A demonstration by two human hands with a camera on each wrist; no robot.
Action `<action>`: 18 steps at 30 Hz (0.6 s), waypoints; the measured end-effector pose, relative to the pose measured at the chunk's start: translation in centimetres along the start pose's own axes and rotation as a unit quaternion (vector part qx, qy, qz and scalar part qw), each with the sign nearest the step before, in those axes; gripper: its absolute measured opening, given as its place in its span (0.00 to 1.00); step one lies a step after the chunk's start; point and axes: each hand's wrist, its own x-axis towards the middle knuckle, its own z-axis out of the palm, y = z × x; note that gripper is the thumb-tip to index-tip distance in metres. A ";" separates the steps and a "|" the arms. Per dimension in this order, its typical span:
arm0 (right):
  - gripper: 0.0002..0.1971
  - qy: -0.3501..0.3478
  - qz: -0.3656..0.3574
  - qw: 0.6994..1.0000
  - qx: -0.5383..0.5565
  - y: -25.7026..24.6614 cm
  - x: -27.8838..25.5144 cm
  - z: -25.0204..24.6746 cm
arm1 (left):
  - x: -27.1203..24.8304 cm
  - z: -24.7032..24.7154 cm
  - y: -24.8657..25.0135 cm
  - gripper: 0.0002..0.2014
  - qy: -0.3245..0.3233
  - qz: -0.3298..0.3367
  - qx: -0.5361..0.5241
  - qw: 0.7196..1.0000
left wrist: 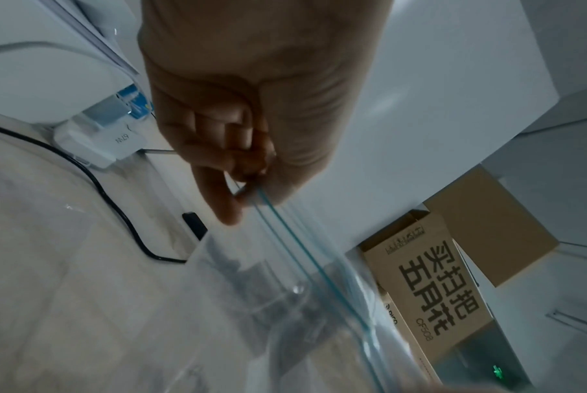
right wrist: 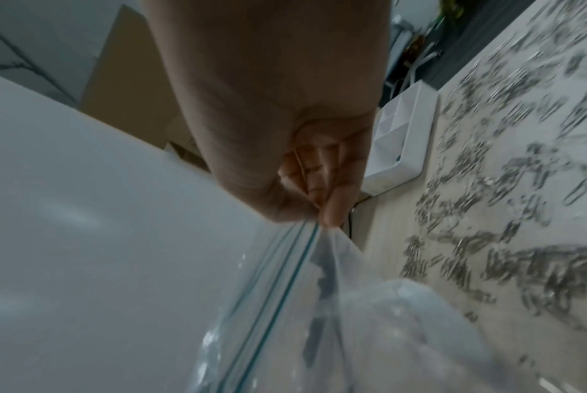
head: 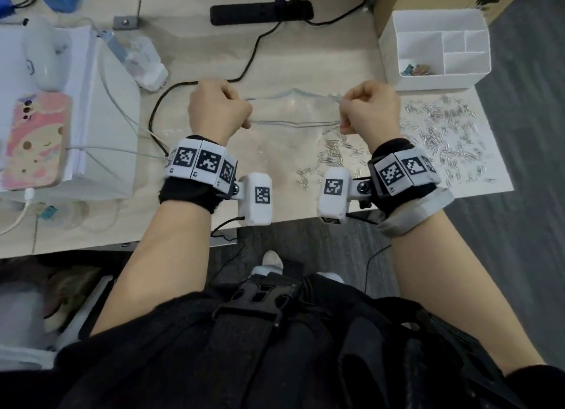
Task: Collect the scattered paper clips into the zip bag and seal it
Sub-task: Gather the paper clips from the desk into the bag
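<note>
A clear zip bag (head: 293, 112) with a blue zip strip hangs stretched between my two hands above the desk, its mouth gaping a little in the middle. My left hand (head: 218, 110) pinches the bag's left top corner (left wrist: 251, 191) between thumb and fingers. My right hand (head: 371, 110) pinches the right top corner (right wrist: 322, 223) the same way. Several silver paper clips (head: 440, 133) lie scattered on a white sheet to the right, and more paper clips (head: 333, 154) lie on the desk under and beside my right wrist. In the right wrist view the clips (right wrist: 507, 186) are blurred.
A white divided organiser (head: 434, 49) stands at the back right with a few clips inside. A black cable (head: 244, 69) and power strip (head: 260, 11) run along the back. A white box (head: 101, 118) with a phone (head: 36, 139) sits left. The desk edge (head: 275, 225) is near my wrists.
</note>
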 end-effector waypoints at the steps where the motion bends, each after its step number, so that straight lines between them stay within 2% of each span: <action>1: 0.10 0.011 0.010 1.000 0.004 0.5 -0.2 -0.8 | -0.1 0.2 0.2 0.11 0.001 0.003 -0.002 1.000; 4: 0.09 0.017 0.005 0.999 0.028 1.7 -1.3 -2.8 | -1.0 1.8 1.2 0.06 -0.014 0.014 -0.018 1.000; 8: 0.07 -0.013 -0.014 0.994 0.106 3.6 -3.8 -5.8 | -3.8 5.3 3.2 0.16 -0.094 0.043 -0.038 0.994; 12: 0.26 -0.054 0.042 0.982 0.175 6.7 -7.4 -9.3 | -7.3 8.3 4.1 0.17 -0.161 0.063 -0.022 0.985; 14: 0.36 -0.061 0.078 0.981 0.166 9.0 -9.1 -10.8 | -8.9 9.8 4.2 0.17 -0.181 0.066 -0.005 0.981; 16: 0.41 -0.123 0.076 0.987 0.070 11.8 -10.7 -11.8 | -10.3 11.2 4.0 0.16 -0.195 0.066 0.005 0.979; 18: 0.52 -0.208 0.074 0.975 -0.037 14.4 -12.2 -12.3 | -11.6 12.6 3.8 0.14 -0.219 0.063 0.008 0.974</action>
